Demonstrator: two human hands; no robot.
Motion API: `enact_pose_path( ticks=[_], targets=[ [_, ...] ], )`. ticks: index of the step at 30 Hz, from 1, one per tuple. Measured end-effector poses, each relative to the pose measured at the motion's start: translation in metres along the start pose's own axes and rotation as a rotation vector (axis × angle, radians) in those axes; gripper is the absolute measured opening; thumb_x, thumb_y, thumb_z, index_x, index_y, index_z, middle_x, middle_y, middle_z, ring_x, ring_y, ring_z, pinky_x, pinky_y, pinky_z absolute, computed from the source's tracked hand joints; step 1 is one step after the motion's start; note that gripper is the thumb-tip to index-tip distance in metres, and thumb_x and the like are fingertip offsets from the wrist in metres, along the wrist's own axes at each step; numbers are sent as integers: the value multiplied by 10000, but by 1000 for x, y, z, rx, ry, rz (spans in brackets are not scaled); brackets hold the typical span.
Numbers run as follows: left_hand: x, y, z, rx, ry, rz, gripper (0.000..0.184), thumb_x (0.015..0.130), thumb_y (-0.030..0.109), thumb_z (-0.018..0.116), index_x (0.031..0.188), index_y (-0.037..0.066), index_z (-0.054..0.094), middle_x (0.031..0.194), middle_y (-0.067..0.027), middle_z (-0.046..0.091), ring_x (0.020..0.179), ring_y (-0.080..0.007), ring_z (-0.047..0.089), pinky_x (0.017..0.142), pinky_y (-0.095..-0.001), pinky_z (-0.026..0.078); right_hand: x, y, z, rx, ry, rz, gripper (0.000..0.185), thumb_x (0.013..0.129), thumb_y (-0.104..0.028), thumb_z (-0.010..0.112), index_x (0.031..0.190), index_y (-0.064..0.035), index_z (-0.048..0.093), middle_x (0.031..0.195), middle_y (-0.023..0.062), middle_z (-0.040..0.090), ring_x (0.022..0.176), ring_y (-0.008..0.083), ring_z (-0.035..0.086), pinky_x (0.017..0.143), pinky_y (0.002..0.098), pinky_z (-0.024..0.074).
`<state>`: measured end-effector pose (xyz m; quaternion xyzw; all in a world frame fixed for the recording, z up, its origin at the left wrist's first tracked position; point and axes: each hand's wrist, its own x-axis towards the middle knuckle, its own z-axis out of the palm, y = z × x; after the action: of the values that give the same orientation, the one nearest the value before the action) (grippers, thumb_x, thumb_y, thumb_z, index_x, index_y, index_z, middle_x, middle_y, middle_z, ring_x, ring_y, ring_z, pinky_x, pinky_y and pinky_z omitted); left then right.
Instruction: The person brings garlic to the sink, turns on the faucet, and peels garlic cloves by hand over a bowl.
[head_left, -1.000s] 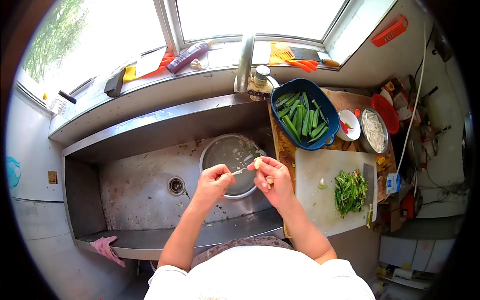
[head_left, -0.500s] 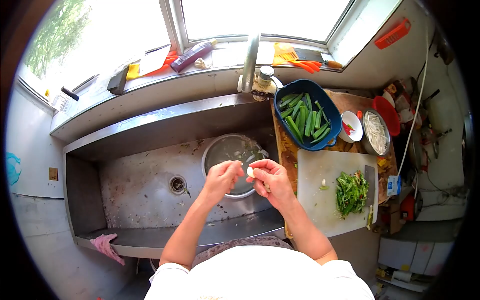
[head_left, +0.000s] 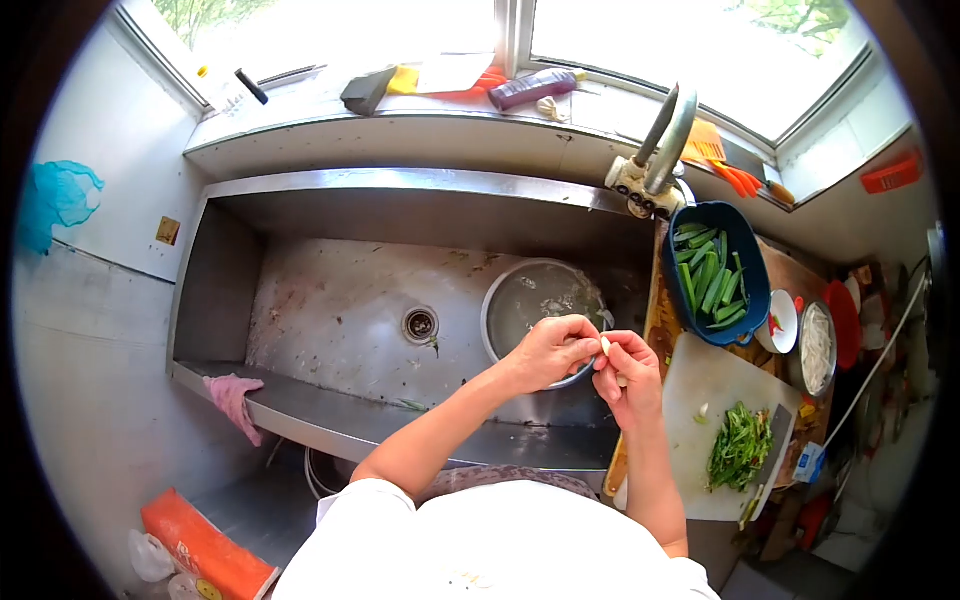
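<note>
My right hand (head_left: pixel 632 378) pinches a pale garlic clove (head_left: pixel 605 346) between thumb and fingertips. A second pale piece (head_left: pixel 622 381) shows against its curled fingers. Meeting it from the left, my left hand (head_left: pixel 553 352) is closed, with thumb and forefinger at the same clove. Both hands are above the right rim of a round metal basin (head_left: pixel 490 318) holding water and floating bits. To the right, a white cutting board (head_left: pixel 680 455) carries chopped green leaves (head_left: pixel 740 447), a small garlic piece (head_left: pixel 702 411) and a knife (head_left: pixel 776 445).
The basin sits in a long steel sink (head_left: pixel 330 300) with a drain (head_left: pixel 420 324). A faucet (head_left: pixel 668 150) rises at the back right. Beside it are a blue basket (head_left: pixel 763 280) of okra (head_left: pixel 710 280), a white bowl (head_left: pixel 785 328) and a bowl of white strips (head_left: pixel 816 350). A pink cloth (head_left: pixel 235 405) hangs over the sink's front edge.
The view has swung left, so the sink and board appear farther right. My left hand, apart from the clove earlier, has come together with my right hand at it.
</note>
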<state>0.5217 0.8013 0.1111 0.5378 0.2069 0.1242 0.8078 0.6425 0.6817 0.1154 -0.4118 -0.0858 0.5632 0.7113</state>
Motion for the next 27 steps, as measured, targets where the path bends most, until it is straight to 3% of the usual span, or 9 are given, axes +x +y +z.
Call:
enact_pose_path(
  ticks=[4, 8, 13, 17, 24, 27],
  targets=[
    [1, 2, -5, 92, 109, -24, 127, 870, 147, 630, 871, 24, 598, 593, 49, 491, 520, -23, 418, 444, -194, 319, 1, 1, 7, 162, -62, 31, 148, 913, -59, 507, 1039, -29, 579, 727, 131, 614, 380, 108, 447, 360, 221, 323],
    [-2, 10, -1, 60, 90, -34, 143, 832, 155, 680, 821, 35, 603, 566, 57, 499, 495, -12, 411, 429, -189, 306, 2, 5, 7, 98, -115, 49, 173, 922, -85, 510, 1080, -44, 569, 717, 117, 603, 389, 103, 451, 353, 214, 311],
    [2, 8, -6, -10, 62, -81, 157, 854, 156, 660, 824, 15, 596, 604, 23, 542, 501, -17, 426, 430, -183, 303, 3, -11, 16, -479, 7, -83, 164, 897, -97, 573, 1032, -15, 616, 744, 56, 628, 445, 46, 489, 369, 168, 312],
    [3, 20, -6, 78, 13, -89, 187, 873, 176, 642, 830, 3, 586, 614, 23, 536, 508, -21, 426, 432, -190, 311, 6, -11, 6, -446, -90, -117, 206, 841, -43, 635, 1043, -13, 608, 744, 54, 630, 450, 48, 490, 374, 167, 309],
    [3, 14, -10, 250, 32, -57, 171, 896, 163, 602, 832, 6, 580, 618, 23, 508, 546, -31, 434, 457, -197, 329, 2, -6, 8, -290, -80, -65, 182, 861, -52, 611, 1042, -28, 602, 757, 79, 641, 428, 56, 483, 366, 173, 303],
    [3, 7, -7, 525, 104, 184, 151, 896, 145, 588, 821, 15, 573, 640, 13, 514, 570, -38, 439, 472, -201, 335, 3, 0, 7, -269, -64, -75, 170, 869, -51, 598, 1038, -35, 585, 765, 97, 641, 418, 66, 482, 362, 178, 301]
  ],
)
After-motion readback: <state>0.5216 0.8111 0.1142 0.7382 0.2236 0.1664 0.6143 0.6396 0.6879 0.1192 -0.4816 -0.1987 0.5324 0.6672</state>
